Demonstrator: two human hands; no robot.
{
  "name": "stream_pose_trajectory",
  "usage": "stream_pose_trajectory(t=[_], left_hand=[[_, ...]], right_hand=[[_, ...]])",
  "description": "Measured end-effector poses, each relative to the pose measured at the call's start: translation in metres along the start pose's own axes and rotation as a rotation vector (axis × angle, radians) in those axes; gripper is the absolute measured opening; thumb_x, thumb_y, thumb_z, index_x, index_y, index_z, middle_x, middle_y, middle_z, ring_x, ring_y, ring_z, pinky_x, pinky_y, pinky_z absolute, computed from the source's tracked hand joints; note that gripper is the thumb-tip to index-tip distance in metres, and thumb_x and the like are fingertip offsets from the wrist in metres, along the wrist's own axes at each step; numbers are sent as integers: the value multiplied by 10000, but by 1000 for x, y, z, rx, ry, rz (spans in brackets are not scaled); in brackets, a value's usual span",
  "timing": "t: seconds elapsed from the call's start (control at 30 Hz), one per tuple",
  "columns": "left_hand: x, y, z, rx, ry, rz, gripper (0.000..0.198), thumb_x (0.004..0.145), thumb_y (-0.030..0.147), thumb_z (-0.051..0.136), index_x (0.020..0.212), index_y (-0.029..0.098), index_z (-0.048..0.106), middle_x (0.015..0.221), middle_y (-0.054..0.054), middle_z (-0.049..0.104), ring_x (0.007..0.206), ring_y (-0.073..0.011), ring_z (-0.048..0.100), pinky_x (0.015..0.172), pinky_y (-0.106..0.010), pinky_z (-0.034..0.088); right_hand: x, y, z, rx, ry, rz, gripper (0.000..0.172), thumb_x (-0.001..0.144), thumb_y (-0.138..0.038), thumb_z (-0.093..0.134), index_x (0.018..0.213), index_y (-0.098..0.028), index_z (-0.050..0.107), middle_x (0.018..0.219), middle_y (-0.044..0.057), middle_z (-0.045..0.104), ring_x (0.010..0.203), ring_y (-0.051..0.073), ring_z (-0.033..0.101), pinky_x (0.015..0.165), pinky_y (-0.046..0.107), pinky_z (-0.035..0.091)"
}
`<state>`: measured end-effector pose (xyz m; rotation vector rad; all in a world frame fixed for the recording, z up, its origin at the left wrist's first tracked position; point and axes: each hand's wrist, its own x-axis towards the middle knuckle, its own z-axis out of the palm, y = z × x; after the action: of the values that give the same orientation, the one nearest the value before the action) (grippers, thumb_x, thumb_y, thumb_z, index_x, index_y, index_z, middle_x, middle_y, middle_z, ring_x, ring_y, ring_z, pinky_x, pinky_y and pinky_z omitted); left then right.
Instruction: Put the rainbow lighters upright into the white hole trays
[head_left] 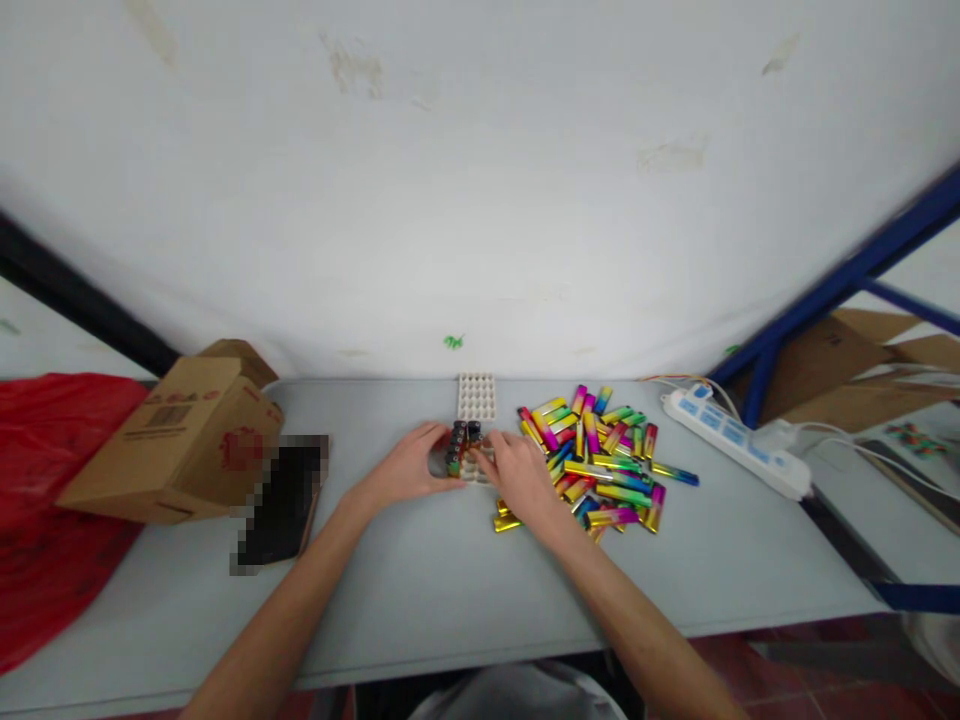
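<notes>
In the head view a pale tray with a grid of holes (480,478) lies between my hands. Along its left side stands a row of slim dark-topped pieces that look like lighters (455,448), with a shorter group beside it. My left hand (411,463) curves round the tray's left edge, thumb at the near side and fingers at the far side. Over the tray's right part, my right hand (519,474) has its fingers drawn together by the standing pieces; what they pinch is hidden. A loose pile of shiny multicoloured lighters (607,465) lies right of that hand.
A second grid tray (477,397) sits behind, near the wall. To the left are a dark blurred-out flat device (281,505), a cardboard box (180,440) and a red bag (60,500). A white power strip (735,440) with cables lies at the right.
</notes>
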<state>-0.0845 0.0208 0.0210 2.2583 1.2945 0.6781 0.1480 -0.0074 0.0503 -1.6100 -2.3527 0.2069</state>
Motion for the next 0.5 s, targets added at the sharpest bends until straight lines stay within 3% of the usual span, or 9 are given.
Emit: stream_pose_trajectory(t=[0.13,0.23,0.37,0.5], left_hand=[[0,-1,1,4,13,-6,613,676,602,959,1077,216,704,1128,-112,768,1039,-361,722,945,-453,594],[0,-3,1,3,13,-3,615,671,601,965,1083,225,706,1127,-104,769,1024,-353,720,941,-452,596],[-1,-5,2,1,11,3,621,679,616,963,1091,228,708,1140,-107,765,1041,-353,718,961,-464,591],[-1,-7,3,-11,9,2,630,674,619,966,1094,217,722,1130,-116,762,1033,-359,717,948,-483,593]], right_hand=[[-2,15,0,93,-31,2,234,1136,-395,625,1112,-197,747,962,84,814,876,259,762,835,355,529],[-3,40,0,172,106,6,234,1142,-363,601,1078,-203,760,956,78,789,905,251,741,878,353,531],[-7,79,0,59,291,156,199,1090,-322,651,1177,-191,772,1127,147,767,1089,322,697,1010,438,516],[-13,104,5,13,212,250,196,1051,-295,677,1177,-189,783,1163,171,755,1091,346,685,1012,474,519]])
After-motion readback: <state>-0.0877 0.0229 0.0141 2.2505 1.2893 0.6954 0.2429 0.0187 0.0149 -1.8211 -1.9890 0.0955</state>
